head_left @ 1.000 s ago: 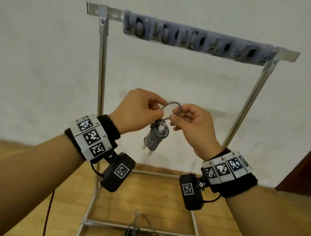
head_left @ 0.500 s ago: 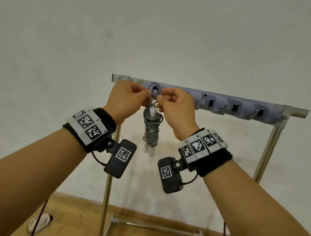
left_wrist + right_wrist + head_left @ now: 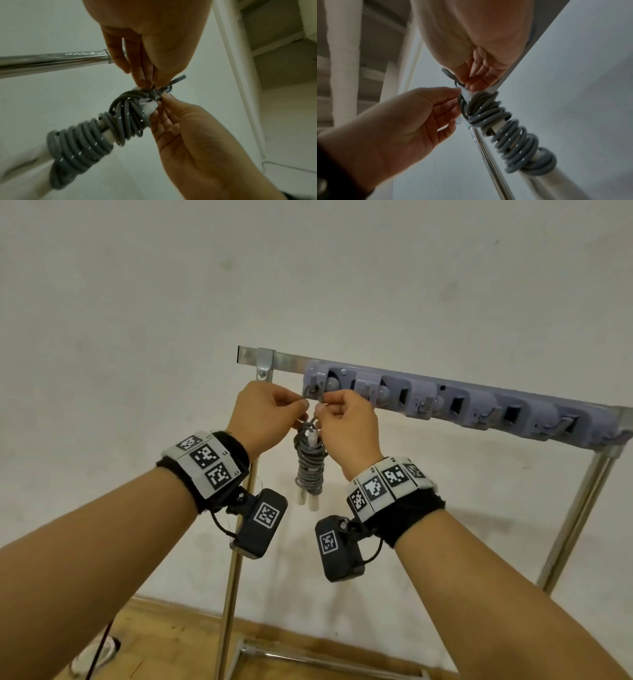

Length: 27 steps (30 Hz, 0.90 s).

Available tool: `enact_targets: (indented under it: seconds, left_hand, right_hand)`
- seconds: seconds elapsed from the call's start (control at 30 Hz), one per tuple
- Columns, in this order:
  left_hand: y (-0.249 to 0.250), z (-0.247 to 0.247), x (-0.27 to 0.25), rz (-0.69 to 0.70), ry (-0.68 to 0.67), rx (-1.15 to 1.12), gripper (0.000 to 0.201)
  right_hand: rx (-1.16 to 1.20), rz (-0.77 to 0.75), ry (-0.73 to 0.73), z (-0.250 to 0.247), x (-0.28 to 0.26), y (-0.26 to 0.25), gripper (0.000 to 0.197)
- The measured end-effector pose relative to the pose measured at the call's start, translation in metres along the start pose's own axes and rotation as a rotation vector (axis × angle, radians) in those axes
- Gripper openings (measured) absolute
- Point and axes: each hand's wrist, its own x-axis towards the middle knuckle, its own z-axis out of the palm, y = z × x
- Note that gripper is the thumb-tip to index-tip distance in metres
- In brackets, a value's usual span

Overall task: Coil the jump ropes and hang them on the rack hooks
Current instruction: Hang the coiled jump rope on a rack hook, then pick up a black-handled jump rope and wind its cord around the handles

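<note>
A plain white plastered wall [image 3: 171, 302] meets a worn wooden plank floor [image 3: 164, 642] under soft, even light.

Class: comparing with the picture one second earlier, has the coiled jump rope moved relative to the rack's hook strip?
Yes. The coiled jump rope has risen from well below the hook strip to its leftmost hook.

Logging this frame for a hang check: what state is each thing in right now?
Jump rope: coiled into a bundle, hanging from its top loop.
Left hand: pinches the loop.
Right hand: pinches the loop.
Leftmost hook: loop held at it; seating unclear.
Other hooks: bare.
</note>
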Motion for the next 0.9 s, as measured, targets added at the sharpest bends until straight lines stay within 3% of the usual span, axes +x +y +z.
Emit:
enact_targets:
  seconds: [0.17,0.23,0.3,0.4,0.63,0.73,0.9]
  left_hand:
    - [0.003,-0.001,-0.027,0.084,0.134,0.124,0.011]
    - [-0.002,0.001,-0.053,0.102,0.097,0.134,0.007]
    - [-0.015,0.005,-0.086,0.071,-0.035,0.149,0.002]
    - [-0.048,0.020,-0.145,-0.029,-0.335,0.283,0.009]
    - [-0.160,0.079,-0.317,-0.280,-0.910,0.458,0.006]
    - [-0.210,0.102,-0.388,-0.396,-1.077,0.496,0.010]
    - [-0.279,0.132,-0.482,-0.572,-1.240,0.501,0.015]
  right_hand:
    - [0.011,0.003,-0.077,-0.021,-0.021,-0.003,0.023]
    - [-0.032,-0.015,-0.108,-0.036,-0.044,0.002,0.028]
    - [-0.075,-0.010,-0.193,-0.050,-0.076,0.011,0.024]
    - [-0.141,0.094,-0.366,-0.070,-0.132,0.042,0.017]
    - [-0.352,0.378,-0.648,-0.093,-0.295,0.176,0.009]
    - [-0.423,0.533,-0.770,-0.099,-0.366,0.239,0.008]
    - [-0.450,0.717,-0.861,-0.100,-0.461,0.333,0.009]
